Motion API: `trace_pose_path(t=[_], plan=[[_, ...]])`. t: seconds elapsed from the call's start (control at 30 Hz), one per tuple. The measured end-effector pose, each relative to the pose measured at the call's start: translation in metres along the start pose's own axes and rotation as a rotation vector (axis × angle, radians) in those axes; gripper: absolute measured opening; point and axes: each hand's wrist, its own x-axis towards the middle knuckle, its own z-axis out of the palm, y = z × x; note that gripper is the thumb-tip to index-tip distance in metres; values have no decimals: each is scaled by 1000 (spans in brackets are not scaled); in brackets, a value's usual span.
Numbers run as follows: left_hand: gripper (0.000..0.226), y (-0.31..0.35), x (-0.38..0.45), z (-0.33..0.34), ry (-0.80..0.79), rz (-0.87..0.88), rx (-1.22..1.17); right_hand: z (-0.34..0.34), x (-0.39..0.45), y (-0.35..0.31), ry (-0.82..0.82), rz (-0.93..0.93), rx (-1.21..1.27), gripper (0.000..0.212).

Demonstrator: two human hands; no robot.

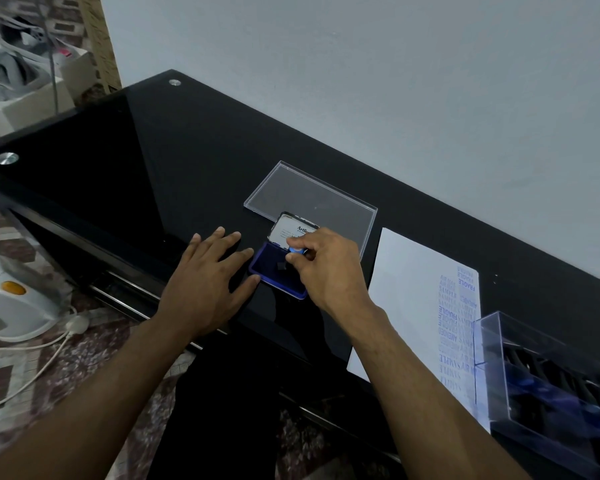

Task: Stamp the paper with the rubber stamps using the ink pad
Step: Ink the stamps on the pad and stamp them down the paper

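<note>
Right hand (323,268) pinches small stamp (297,250) by blue top, over open ink pad (274,268) on table (153,161). Left hand (205,282) flat, fingers straight, steadying pad edge. Stamp looks light, rigid; grip handle, avoid inky face. Paper (409,306) just right, thin, may slide.

Black glass table (125,161). Open ink pad (274,268) near its front edge; my right hand (326,268) pinches a blue-topped stamp (297,250) over it. My left hand (205,271) lies flat, thumb touching the pad's case. Stamped paper (413,306) to the right; clear lid (312,199) behind; clear stamp box (548,386) at the right end.
</note>
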Motion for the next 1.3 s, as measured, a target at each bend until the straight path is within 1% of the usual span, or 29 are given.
trace_pose_path(t=[0.27, 0.63, 0.7, 0.8, 0.87, 1.03, 1.17, 1.3], plan=[[72, 1, 0, -1, 1, -1, -3, -3, -1, 0, -7, -14, -3, 26], [75, 2, 0, -4, -10, -5, -14, 0, -1, 2, -16, -3, 11, 28], [76, 4, 1, -7, -2, -12, -46, 0, -2, 5, 15, 12, 52, 28], [76, 13, 4, -13, 38, -24, -115, -9, -7, 13, 115, 51, 144, 30], [73, 24, 10, -15, 58, 0, -131, -19, -12, 20, 171, 70, 192, 32], [70, 69, 30, -11, 69, 87, -163, -52, -24, 48, 292, 120, 195, 23], [60, 116, 44, -8, 71, 158, -215, -75, -38, 76, 337, 183, 196, 21], [55, 156, 55, 1, 24, 205, -231, -95, -54, 107, 387, 235, 193, 19]])
